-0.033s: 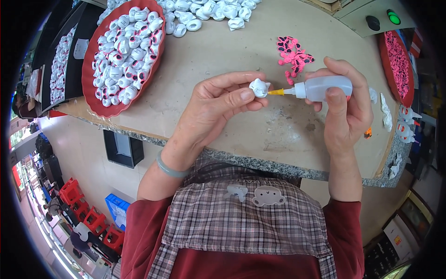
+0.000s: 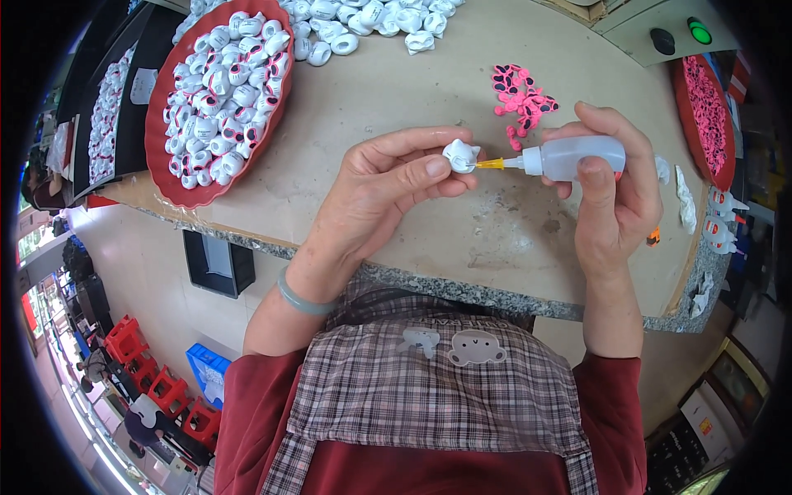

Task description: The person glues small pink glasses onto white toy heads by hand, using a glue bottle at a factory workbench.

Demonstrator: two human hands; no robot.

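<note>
Between the thumb and fingers of my left hand (image 2: 396, 173) is a small white cat-head figure (image 2: 459, 154) with pointed ears. My right hand (image 2: 615, 186) wraps round a translucent squeeze bottle (image 2: 569, 158), which lies nearly level. The bottle's yellow needle tip (image 2: 492, 164) meets the figure's right side; whether any liquid comes out is too small to tell. Just beyond the bottle, a loose cluster of pink-and-black pieces (image 2: 521, 103) lies on the tabletop (image 2: 388, 91).
A red scalloped tray (image 2: 157, 157) full of white figures, some with pink and black parts, stands at the left. More white figures (image 2: 363, 21) are heaped at the back. At the right are a red tray (image 2: 726, 157) of pink pieces, small bottles (image 2: 721, 235) and crumpled tissue (image 2: 685, 202).
</note>
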